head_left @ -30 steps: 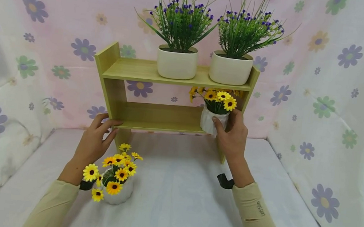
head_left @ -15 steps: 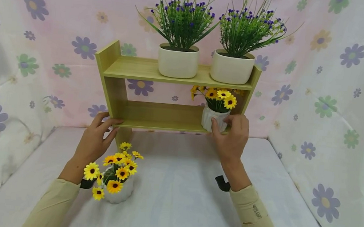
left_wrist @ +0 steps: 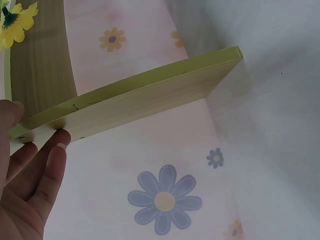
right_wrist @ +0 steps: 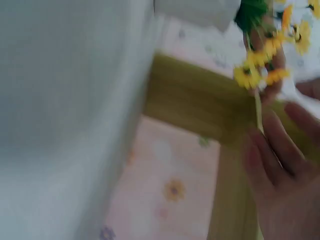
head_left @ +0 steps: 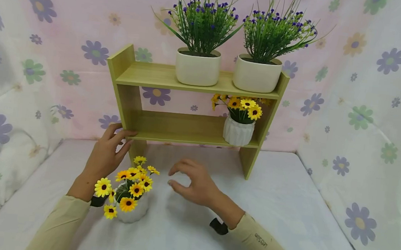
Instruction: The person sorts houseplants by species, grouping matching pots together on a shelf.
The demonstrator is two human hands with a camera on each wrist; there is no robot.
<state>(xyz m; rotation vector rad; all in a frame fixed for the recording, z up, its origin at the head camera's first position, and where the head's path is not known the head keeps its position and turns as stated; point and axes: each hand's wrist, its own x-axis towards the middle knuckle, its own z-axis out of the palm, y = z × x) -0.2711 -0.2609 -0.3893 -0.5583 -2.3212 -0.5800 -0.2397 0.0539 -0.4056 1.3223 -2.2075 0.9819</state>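
At the left of the head view, my left hand (head_left: 105, 152) holds the side panel of a two-tier wooden shelf (head_left: 175, 124). In the left wrist view its fingertips (left_wrist: 61, 136) press one face of that panel (left_wrist: 150, 95), the thumb over the other. My right hand (head_left: 196, 183) hovers over the table, fingers curved apart, holding nothing. Just left of it stands a white pot of yellow flowers (head_left: 136, 190). A matching pot (head_left: 238, 132) sits on the lower tier at the right. The right wrist view is blurred; yellow flowers (right_wrist: 257, 62) appear beyond that hand's fingers.
Two cream pots of purple-flowered plants (head_left: 197, 69) (head_left: 257, 75) stand on the top tier, centre and right. Flower-print cloth (head_left: 69, 20) hangs behind and at both sides. A white cloth (head_left: 182, 240) covers the table.
My right hand has let go of the pot on the lower tier and moved down and left, towards the pot on the table. The left hand stays at the shelf.
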